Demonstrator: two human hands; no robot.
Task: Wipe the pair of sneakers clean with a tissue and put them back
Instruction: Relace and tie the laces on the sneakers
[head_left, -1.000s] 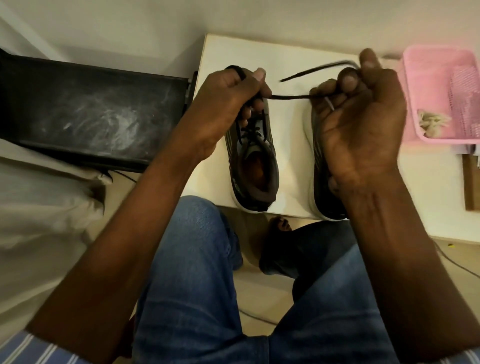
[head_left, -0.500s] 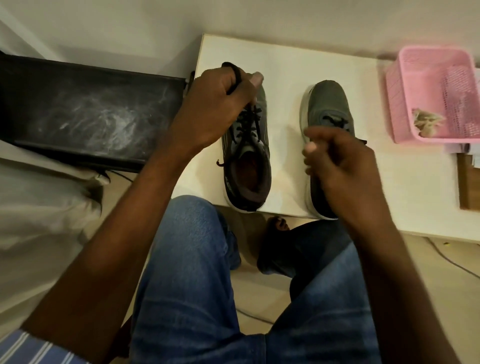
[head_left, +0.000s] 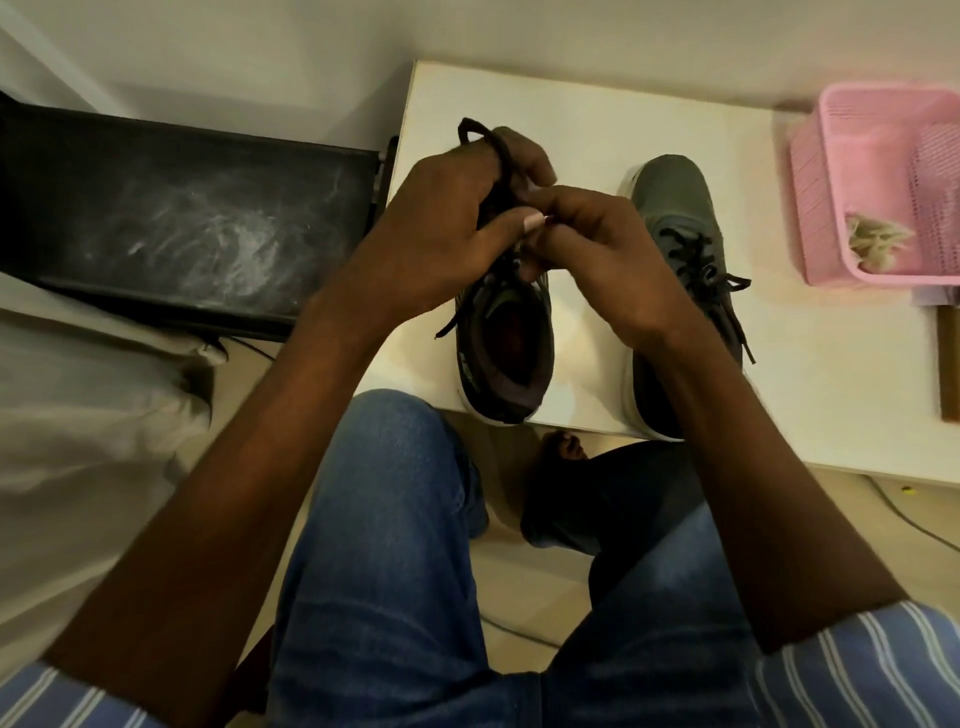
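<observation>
2 grey sneakers (head_left: 675, 218), hands (head_left: 519, 234) gripping black lace (head_left: 470, 130)

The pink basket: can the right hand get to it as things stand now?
Probably yes, once freed: the right hand pinches the left sneaker's lace, and only the right sneaker lies before the pink basket.

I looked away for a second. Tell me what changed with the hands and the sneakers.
The right hand let go of the lace it was pulling, dropped back, then moved left to meet the left hand at the left sneaker's lace. The left hand kept gripping that lace. Both sneakers, left sneaker and right sneaker, and the pink basket stayed put.
</observation>
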